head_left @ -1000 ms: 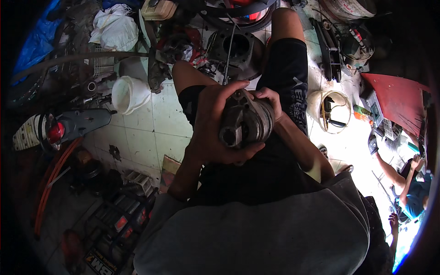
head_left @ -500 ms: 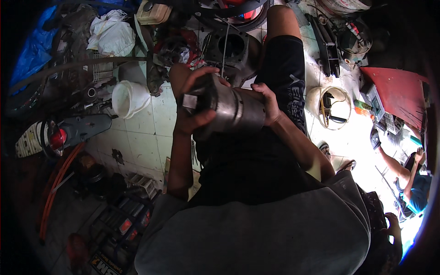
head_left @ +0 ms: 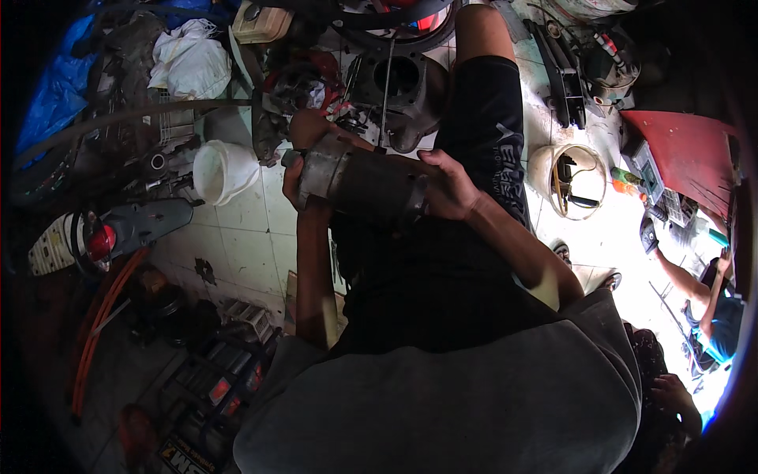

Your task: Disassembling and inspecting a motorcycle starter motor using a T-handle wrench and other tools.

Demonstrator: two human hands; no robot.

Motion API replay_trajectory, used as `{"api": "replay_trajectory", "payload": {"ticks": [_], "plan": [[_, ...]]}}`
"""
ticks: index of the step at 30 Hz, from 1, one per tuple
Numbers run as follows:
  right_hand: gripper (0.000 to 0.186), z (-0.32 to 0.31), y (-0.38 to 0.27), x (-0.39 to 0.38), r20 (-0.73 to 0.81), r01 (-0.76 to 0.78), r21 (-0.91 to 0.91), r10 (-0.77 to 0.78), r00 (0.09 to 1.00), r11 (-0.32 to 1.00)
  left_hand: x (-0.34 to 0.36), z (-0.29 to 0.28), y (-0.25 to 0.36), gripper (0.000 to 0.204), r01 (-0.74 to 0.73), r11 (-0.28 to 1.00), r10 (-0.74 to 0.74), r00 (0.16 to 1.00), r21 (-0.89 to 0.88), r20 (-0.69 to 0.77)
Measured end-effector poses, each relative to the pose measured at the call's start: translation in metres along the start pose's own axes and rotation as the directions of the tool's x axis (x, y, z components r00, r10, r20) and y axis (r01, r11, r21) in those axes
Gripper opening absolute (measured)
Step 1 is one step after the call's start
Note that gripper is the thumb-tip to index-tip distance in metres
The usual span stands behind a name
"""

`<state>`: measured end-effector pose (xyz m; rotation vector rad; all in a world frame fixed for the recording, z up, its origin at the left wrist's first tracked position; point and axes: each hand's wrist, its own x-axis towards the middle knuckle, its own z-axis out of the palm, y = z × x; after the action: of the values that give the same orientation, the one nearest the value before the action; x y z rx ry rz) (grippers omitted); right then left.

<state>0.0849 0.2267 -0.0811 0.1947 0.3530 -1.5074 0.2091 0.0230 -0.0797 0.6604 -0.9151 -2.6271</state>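
A thick, dark grey metal cylinder point(head_left: 367, 183) with ridges round its body lies sideways between my two hands, above my lap. My left hand point(head_left: 294, 183) is closed round its left end, with some fingers hidden by the metal. At the other end my right hand point(head_left: 456, 186) grips it, thumb on top. Beyond it on the floor stands a cast metal housing point(head_left: 422, 87) with a large round bore. A thin metal rod point(head_left: 388, 95) stands upright beside that bore, and its lower end comes close behind the cylinder.
A white bucket point(head_left: 243, 175) stands to the left. At right another white bucket point(head_left: 534, 175) holds dark parts. A wheel point(head_left: 442, 38) lies beyond the housing. Orange tubes point(head_left: 95, 336) and a dark metal frame point(head_left: 201, 371) lie at lower left. Another person point(head_left: 718, 332) sits at far right.
The cylinder has turned in my hands, so its pale left end face no longer shows. My left hand has shifted left and lower round that end, and my right hand has moved slightly down.
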Motion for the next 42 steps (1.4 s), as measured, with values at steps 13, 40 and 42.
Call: {"api": "replay_trajectory", "payload": {"ticks": [13,40,42], "plan": [[0.066,0.012,0.001,-0.004,-0.215,-0.087,-0.434,-0.009,0.977,0.897,0.003,0.07,0.044,0.04,0.255,0.965,-0.233,0.94,0.06,-0.251],[0.073,-0.01,-0.005,-0.007,-0.099,0.064,-0.224,-0.088,0.991,0.972,0.045,0.076,0.022,0.072,-0.376,0.715,-0.171,0.723,0.589,0.669],[0.069,-0.008,-0.007,-0.009,-0.09,0.058,-0.229,-0.081,0.993,0.972,0.033,0.081,0.014,0.069,-0.372,0.633,-0.057,0.853,0.679,0.519]]}}
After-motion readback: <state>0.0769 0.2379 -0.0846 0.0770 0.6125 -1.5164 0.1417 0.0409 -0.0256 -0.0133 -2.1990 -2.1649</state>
